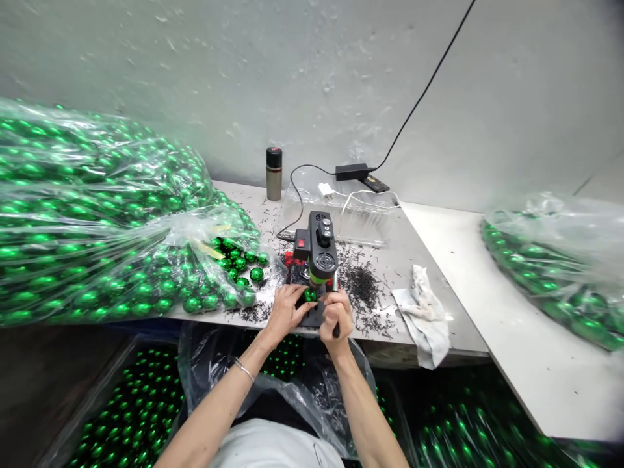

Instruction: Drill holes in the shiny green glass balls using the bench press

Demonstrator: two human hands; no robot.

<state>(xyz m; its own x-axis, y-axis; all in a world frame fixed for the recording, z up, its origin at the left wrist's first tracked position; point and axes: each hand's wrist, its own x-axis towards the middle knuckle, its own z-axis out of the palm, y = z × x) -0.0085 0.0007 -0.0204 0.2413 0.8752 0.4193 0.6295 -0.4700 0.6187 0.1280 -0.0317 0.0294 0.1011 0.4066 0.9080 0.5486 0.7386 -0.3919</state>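
Note:
A small black bench machine like a mini drill press, with a red switch on its side, stands near the table's front edge. Beneath its head a shiny green ball sits between the fingers of my left hand. My right hand is wrapped in a fist round the machine's lever handle, whose dark end sticks out below. Loose green balls lie left of the machine, by the mouth of a clear bag.
A large bag of green balls fills the left. Dark shavings litter the table. A crumpled cloth hangs over the front edge. Behind are a bottle, a power adapter and cables. Another bag rests at right; open bags sit below.

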